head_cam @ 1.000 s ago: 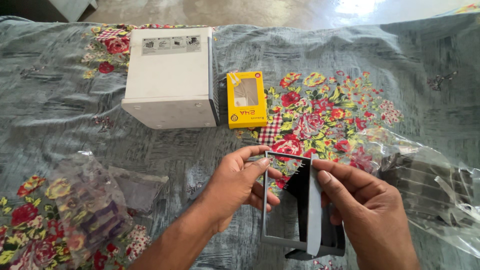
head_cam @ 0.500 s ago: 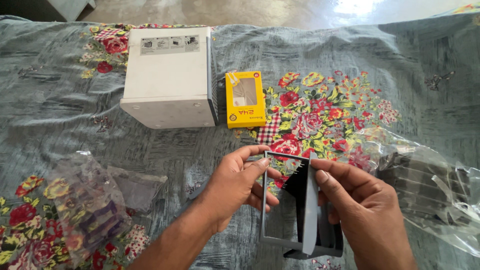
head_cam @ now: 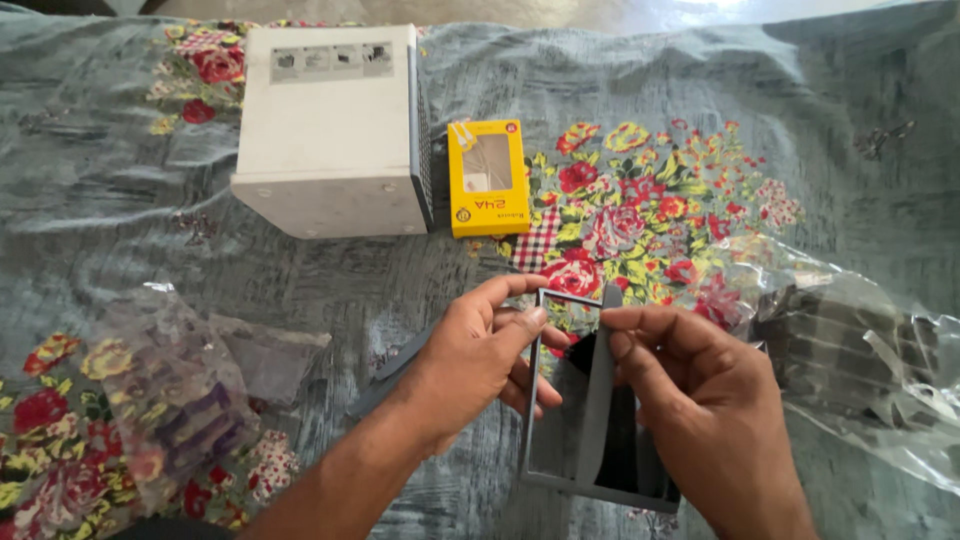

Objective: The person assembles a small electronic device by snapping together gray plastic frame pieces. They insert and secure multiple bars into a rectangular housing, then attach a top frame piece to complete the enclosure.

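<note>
My left hand point(head_cam: 480, 360) grips the left upright and top left corner of a thin grey rectangular frame point(head_cam: 540, 470) that stands tilted over the floral cloth. Thumb and fingers of my right hand point(head_cam: 690, 400) pinch the top of a narrow grey strip point(head_cam: 598, 400) that runs down the frame's right side. A black panel point(head_cam: 625, 450) sits behind the strip, partly hidden by my right hand.
A white box-shaped unit point(head_cam: 330, 130) lies at the back left, with a small yellow packet point(head_cam: 488, 180) beside it. A clear plastic bag with purple parts point(head_cam: 170, 410) lies at the left, and a crumpled clear bag with dark parts point(head_cam: 860, 370) at the right.
My right hand has shifted up to the top of the grey strip, and the strip now stands edge-on and narrower. The view has tilted down slightly.
</note>
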